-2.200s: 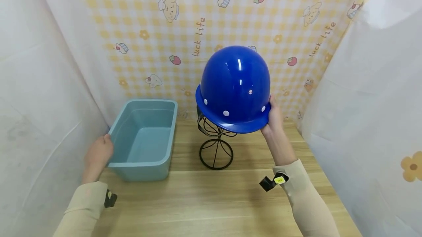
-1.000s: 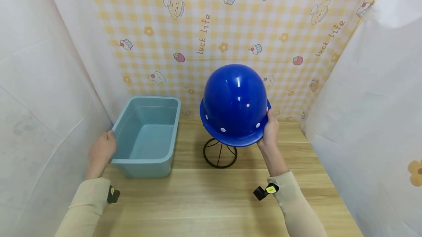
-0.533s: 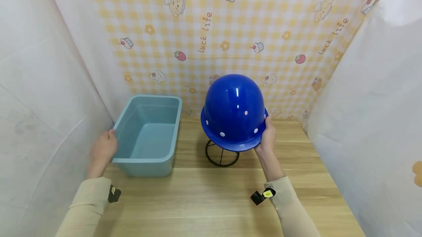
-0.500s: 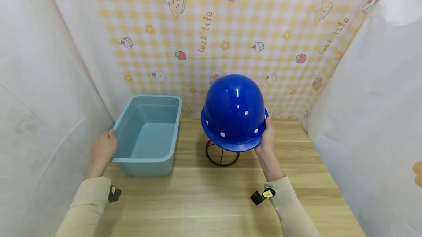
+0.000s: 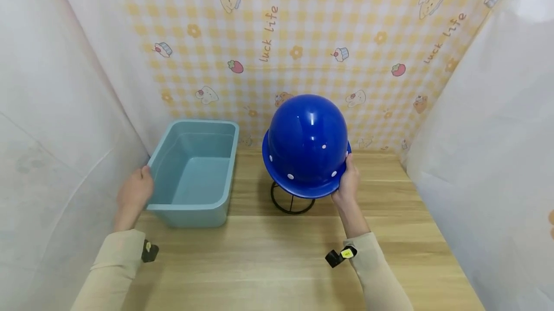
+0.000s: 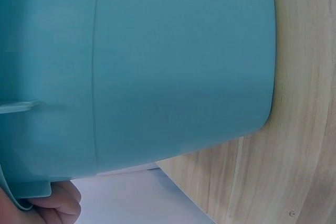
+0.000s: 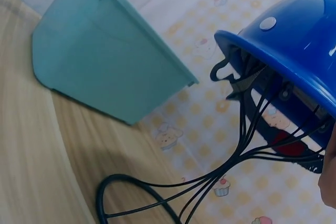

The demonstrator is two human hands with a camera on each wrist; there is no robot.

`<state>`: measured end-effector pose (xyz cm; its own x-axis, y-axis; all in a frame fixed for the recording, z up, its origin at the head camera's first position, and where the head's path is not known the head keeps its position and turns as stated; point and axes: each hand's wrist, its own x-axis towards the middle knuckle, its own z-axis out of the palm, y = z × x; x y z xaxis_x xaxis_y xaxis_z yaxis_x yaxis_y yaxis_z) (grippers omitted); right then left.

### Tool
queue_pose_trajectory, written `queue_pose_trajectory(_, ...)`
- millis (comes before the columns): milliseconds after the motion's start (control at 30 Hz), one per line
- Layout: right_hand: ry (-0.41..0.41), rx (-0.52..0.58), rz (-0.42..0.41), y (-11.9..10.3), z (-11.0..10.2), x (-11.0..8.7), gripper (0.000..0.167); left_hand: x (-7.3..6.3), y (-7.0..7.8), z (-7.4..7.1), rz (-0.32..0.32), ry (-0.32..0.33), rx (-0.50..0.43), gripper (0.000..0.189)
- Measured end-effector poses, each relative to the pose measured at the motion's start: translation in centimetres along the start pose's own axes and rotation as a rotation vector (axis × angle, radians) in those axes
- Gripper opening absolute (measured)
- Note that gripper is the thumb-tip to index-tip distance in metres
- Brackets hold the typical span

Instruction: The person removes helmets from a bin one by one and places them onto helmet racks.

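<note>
A glossy blue hard hat sits low over a black wire stand, covering its upper part in the head view. My right hand grips the brim at the right side, thumb on top. From the right wrist, the stand's thin wires run up into the hat's hollow, where dark inner straps show. A light blue plastic bin stands to the left, its inside bare. My left hand holds the bin's left rim; curled fingers show under that rim in the left wrist view.
Everything stands on a wood-grain table. Behind it hangs a yellow checked cloth, close to the bin and hat. White sheets hang along the left and right sides. A small black camera is strapped to each wrist.
Over the first second or so the hat came down over the stand with my right hand, hiding the stand's top. Since then it has barely moved. My left hand has stayed on the bin.
</note>
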<state>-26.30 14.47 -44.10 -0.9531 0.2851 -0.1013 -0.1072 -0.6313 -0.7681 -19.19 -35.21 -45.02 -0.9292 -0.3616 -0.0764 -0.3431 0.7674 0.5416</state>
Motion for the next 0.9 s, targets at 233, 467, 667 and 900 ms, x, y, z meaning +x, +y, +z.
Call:
queue_pose_trajectory(233,-0.035,-0.042,-0.046,0.8,-0.6,0.6,0.032,0.4,-0.3,0.0,0.011,0.007,-0.008,0.068)
queue_pose_trajectory(467,-0.076,-0.088,-0.061,1.2,-0.8,0.8,0.031,0.4,-0.4,-0.1,0.010,0.019,-0.030,0.067)
queue_pose_trajectory(667,-0.076,-0.088,-0.067,1.3,-1.0,0.6,0.032,0.4,-0.5,0.0,0.035,0.028,-0.033,0.067)
queue_pose_trajectory(900,-0.151,-0.134,-0.060,0.9,-1.6,0.5,0.037,0.3,-0.4,0.0,0.015,0.012,-0.021,0.069)
